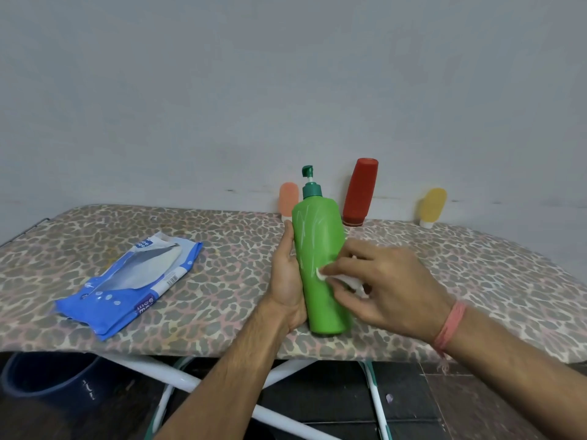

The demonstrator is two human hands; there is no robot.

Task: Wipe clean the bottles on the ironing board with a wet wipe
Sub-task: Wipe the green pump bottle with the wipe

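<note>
A tall green pump bottle [317, 249] stands upright near the front edge of the ironing board [222, 281], which has a leopard-print cover. My left hand [287, 281] grips the bottle's left side. My right hand [384, 287] presses a crumpled white wet wipe [336, 276] against the bottle's right front. Behind, against the wall, stand a red bottle [360, 192], a small peach tube [288, 198] partly hidden by the green bottle, and a small yellow tube [432, 206].
A blue pack of wet wipes [130, 284] lies open on the board's left half. A grey wall rises right behind the board. Below are the board's white legs [178, 374] and a dark blue bucket [47, 379] on the floor.
</note>
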